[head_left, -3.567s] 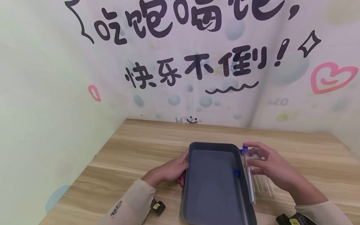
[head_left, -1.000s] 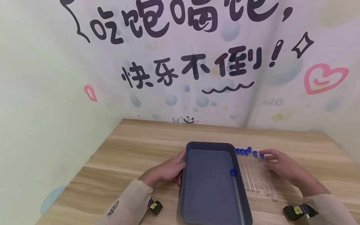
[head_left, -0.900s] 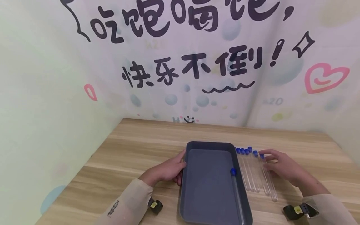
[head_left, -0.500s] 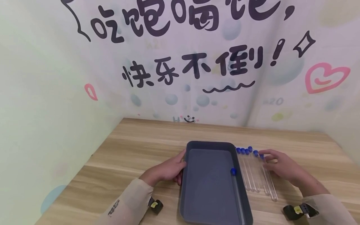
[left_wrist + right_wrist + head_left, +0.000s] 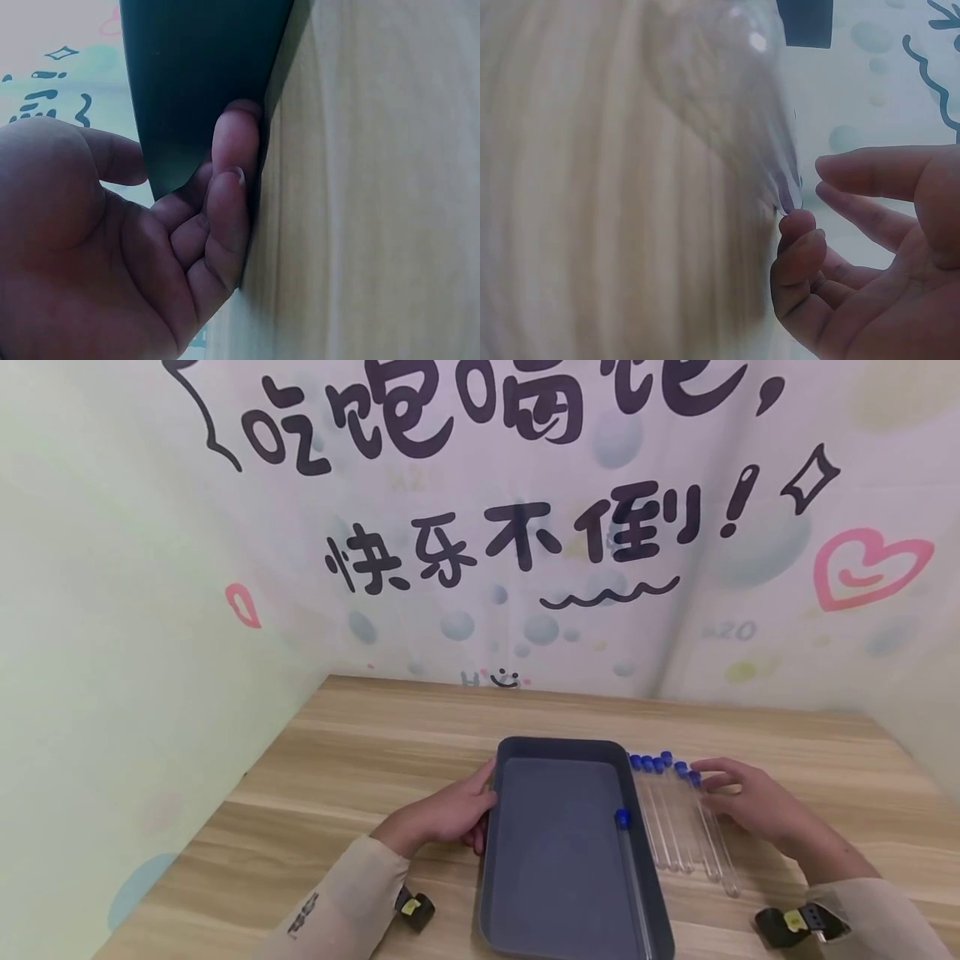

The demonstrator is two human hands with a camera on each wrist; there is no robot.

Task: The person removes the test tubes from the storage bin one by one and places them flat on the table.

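A dark grey rectangular tray (image 5: pixel 555 860) stands on the table. My left hand (image 5: pixel 442 814) grips its left side, thumb at the rim, other fingers bent against the wall, as the left wrist view shows. Inside, along the right wall, lies a clear test tube (image 5: pixel 636 885) with a blue cap. To the tray's right, several blue-capped test tubes (image 5: pixel 663 827) lie side by side. My right hand (image 5: pixel 750 802) rests beside the outermost test tube (image 5: pixel 720 852), fingertips near its cap (image 5: pixel 694 779). In the right wrist view, the thumb and fingers are spread apart beside blurred clear tubes (image 5: pixel 757 82).
The wooden table (image 5: pixel 360 735) runs back to a printed cloth (image 5: pixel 420 643) with dark lettering. A pale wall (image 5: pixel 112 652) borders the left side. Small black cameras (image 5: pixel 416 912) are strapped to both wrists.
Earlier, my right hand held a test tube at the tray's right edge; it has moved right and let go. The outermost tube has just shifted slightly left. My left hand stays on the tray.
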